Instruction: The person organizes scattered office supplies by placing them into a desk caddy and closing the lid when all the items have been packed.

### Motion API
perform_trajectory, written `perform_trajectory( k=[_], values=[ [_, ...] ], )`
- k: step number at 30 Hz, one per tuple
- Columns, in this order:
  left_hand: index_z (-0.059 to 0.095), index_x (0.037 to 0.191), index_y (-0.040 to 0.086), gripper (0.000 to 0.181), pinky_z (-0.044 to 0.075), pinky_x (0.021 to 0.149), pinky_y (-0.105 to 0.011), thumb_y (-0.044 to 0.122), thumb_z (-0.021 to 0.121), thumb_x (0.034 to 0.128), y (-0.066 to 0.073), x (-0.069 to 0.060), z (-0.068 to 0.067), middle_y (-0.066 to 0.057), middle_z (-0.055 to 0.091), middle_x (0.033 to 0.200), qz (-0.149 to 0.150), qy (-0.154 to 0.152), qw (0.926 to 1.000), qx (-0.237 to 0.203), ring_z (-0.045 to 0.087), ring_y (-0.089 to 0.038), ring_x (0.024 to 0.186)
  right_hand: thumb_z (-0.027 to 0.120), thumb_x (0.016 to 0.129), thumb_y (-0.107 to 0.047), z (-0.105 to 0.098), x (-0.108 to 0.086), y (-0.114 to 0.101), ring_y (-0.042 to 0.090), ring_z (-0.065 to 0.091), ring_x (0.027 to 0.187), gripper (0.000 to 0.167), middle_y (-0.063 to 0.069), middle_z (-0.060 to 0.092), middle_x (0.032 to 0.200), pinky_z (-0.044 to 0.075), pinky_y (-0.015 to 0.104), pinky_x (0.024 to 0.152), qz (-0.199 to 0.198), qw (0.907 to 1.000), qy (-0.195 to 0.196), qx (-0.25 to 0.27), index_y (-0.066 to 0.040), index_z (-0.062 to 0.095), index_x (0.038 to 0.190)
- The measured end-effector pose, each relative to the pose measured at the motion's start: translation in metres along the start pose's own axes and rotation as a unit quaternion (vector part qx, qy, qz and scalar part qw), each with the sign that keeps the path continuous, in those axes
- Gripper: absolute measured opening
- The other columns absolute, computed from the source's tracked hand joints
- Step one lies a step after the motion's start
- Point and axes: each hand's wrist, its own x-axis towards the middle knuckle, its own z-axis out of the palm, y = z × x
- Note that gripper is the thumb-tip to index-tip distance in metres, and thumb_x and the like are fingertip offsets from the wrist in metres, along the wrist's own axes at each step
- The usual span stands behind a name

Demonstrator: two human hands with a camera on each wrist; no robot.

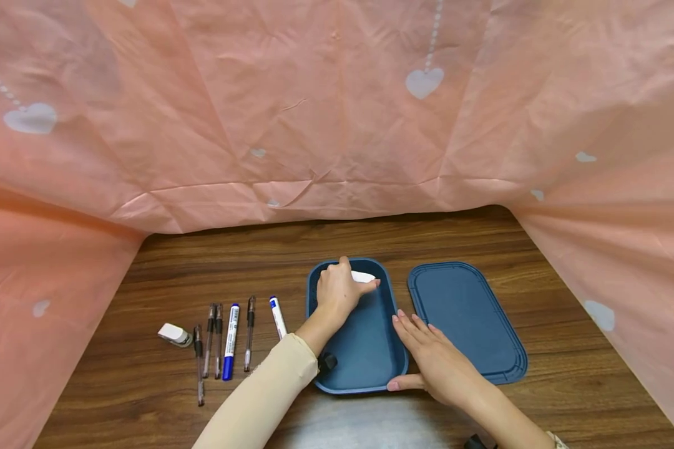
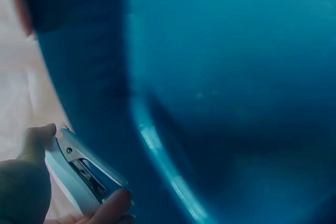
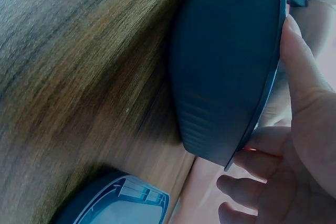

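Note:
At the far end of the blue box (image 1: 365,349), my left hand (image 1: 337,292) holds a white stapler (image 1: 362,277) inside the walls. The left wrist view shows the stapler (image 2: 79,174) pinched between thumb and fingers of the left hand (image 2: 26,187). My right hand (image 1: 435,362) rests against the box's right rim, fingers fairly straight and thumb at the near right corner. In the right wrist view the thumb and fingers of that hand (image 3: 310,129) touch the rim of the box (image 3: 226,72).
The blue lid (image 1: 466,318) lies right of the box. Left of the box are a blue-capped marker (image 1: 231,342), a white marker (image 1: 278,317), several black pens (image 1: 249,333) and a white-topped small object (image 1: 175,335). Pink cloth (image 1: 337,125) surrounds the wooden table.

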Motion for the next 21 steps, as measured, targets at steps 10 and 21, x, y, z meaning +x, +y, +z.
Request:
perform_trajectory(
  k=[10,21],
  values=[
    [0.070,0.102,0.007,0.055,0.056,0.057,-0.032,0.054,0.078,0.0737,-0.010,-0.003,0.013,-0.011,0.073,0.082,0.022,-0.021,0.9995,-0.008,0.069,-0.022,0.065,0.068,0.076,-0.058,0.001,-0.001,-0.005,0.041,0.035,0.141,0.095,0.017,0.035,0.154,0.032,0.062,0.109,0.004,1.0000,0.000,-0.009,-0.003,0.037,0.147],
    [0.075,0.090,0.008,0.046,0.049,0.052,-0.027,0.051,0.077,0.0759,-0.017,0.001,0.016,-0.006,0.070,0.074,0.012,-0.052,0.9984,-0.016,0.061,-0.016,0.060,0.068,0.076,-0.059,0.000,-0.004,-0.006,0.040,0.034,0.142,0.095,0.015,0.035,0.155,0.032,0.061,0.109,0.010,0.9999,0.002,-0.011,-0.004,0.037,0.148]
  ],
)
